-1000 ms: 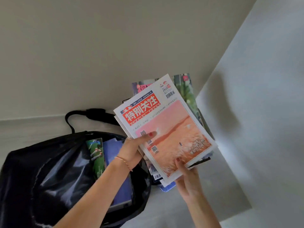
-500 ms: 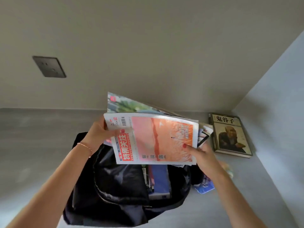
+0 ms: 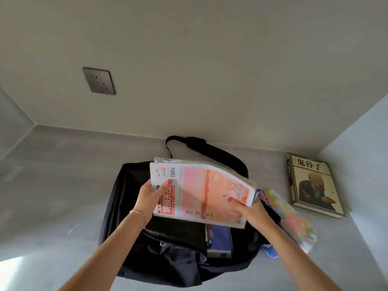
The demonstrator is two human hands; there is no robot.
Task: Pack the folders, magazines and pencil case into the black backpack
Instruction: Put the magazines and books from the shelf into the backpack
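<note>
The black backpack (image 3: 168, 255) lies open on the grey surface, its strap reaching toward the wall. Over its opening I hold a stack of magazines (image 3: 205, 192), the top one with a pink-orange cover and a red title block. My left hand (image 3: 150, 196) grips the stack's left edge and my right hand (image 3: 249, 208) grips its lower right corner. Blue folders (image 3: 220, 238) stand inside the bag below the stack. A colourful flowered pencil case (image 3: 294, 221) lies on the surface just right of the bag, partly behind my right forearm.
A hardcover book (image 3: 312, 183) with a portrait cover lies at the right, next to the side wall. A wall socket (image 3: 99, 81) sits on the back wall above left. Walls close in the surface at the back and on both sides.
Both hands turned the magazine stack from tilted upright to lying flat and brought it down over the open backpack. My head view shifted, so the bag now sits in the middle.
</note>
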